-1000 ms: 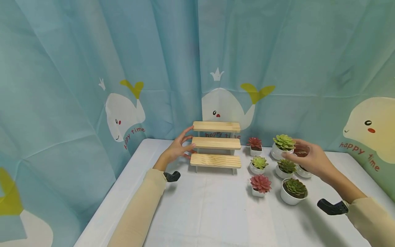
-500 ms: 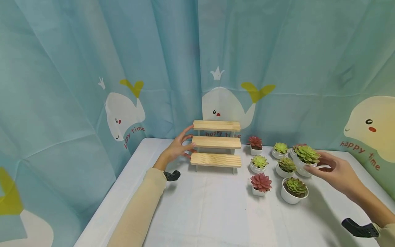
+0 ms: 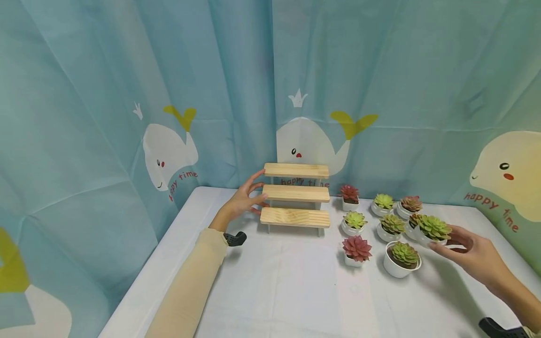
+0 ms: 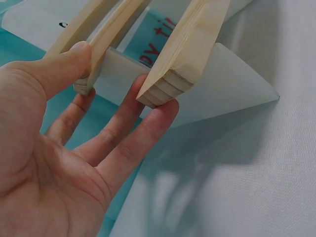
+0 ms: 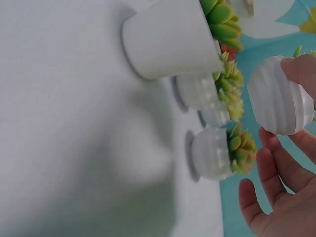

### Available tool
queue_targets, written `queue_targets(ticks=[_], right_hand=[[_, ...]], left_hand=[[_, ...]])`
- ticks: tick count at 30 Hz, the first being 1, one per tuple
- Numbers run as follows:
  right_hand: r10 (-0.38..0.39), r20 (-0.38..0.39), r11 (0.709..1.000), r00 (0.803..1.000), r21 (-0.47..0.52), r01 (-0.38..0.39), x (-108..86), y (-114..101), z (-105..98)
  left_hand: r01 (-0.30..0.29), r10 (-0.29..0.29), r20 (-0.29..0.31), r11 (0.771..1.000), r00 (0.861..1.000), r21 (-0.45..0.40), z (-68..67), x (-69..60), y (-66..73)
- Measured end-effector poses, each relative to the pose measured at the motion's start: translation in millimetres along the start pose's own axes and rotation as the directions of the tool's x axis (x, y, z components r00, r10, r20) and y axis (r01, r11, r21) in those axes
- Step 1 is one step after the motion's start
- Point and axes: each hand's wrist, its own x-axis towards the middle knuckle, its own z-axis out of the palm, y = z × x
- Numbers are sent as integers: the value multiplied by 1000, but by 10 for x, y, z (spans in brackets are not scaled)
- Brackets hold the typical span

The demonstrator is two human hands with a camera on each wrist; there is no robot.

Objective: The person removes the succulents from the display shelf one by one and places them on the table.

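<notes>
My left hand (image 3: 242,202) is at the left end of a three-tier wooden display stand (image 3: 295,193). In the left wrist view, the thumb of the left hand (image 4: 64,163) lies on one board while fingertips touch the board ends, steadying the stand (image 4: 182,54). On the far right, my right hand (image 3: 477,251) grips a white pot with a green succulent (image 3: 434,228), raised off the table. The right wrist view shows the ribbed white pot (image 5: 276,96) pinched between thumb and fingers of the right hand (image 5: 289,197), with the other fingers spread.
Several potted succulents stand right of the stand, including a red one (image 3: 357,249), a green one in a plain white pot (image 3: 401,260) and a reddish one (image 3: 410,206). A white-covered table (image 3: 296,291) lies below; a blue whale-print curtain (image 3: 236,70) hangs behind.
My right hand has carried the green succulent pot right and toward me, away from the back row, uncovering the pots there. The left hand stays at the stand.
</notes>
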Motion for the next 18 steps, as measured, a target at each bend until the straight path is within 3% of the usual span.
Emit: queue_targets(ticks=[12,18], right_hand=[[74,22,997,997,-13,-74,-129,214,37],[144,53,986,988,-86,-139,-123,304,43]], left_hand=[[-1,1,11,1000,1000,-1,16,-11,7],[-7,7,4,1000,1000,-1,13,-17,24]])
